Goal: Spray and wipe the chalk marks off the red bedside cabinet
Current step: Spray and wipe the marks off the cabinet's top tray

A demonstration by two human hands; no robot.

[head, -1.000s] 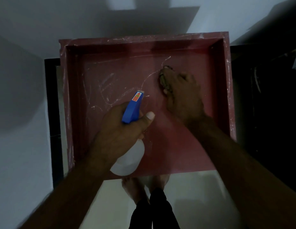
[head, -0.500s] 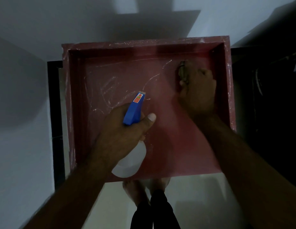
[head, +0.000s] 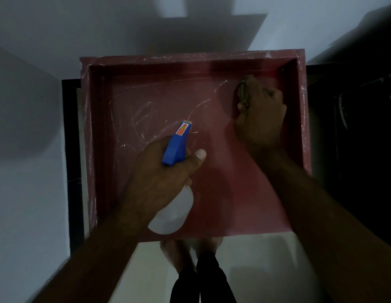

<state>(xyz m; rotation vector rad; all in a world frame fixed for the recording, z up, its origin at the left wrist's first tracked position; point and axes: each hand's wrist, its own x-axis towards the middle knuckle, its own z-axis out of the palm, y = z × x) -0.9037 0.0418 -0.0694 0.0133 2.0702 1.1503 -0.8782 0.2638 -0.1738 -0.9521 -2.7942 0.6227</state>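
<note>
The left hand (head: pixel 159 178) is gripping the spray bottle (head: pixel 176 149) over the red cabinet (head: pixel 212 193); the right hand (head: pixel 261 119) is pressing a cloth (head: pixel 242 89) (mostly hidden) beside chalk marks (head: pixel 142 119).

The red bedside cabinet (head: pixel 223 193) stands on a pale floor (head: pixel 266 270). Its top is a shallow recess with a raised rim (head: pixel 190 59) on 3 sides, the near side open. White chalk marks (head: pixel 142 119) scrawl across the left and middle of the recess and speckle the rim. A dark cloth (head: pixel 242 92) lies on the top near the far right corner, under the right hand (head: pixel 261 119). 2 bare feet (head: pixel 177 252) stand on the floor at the near edge.
</note>
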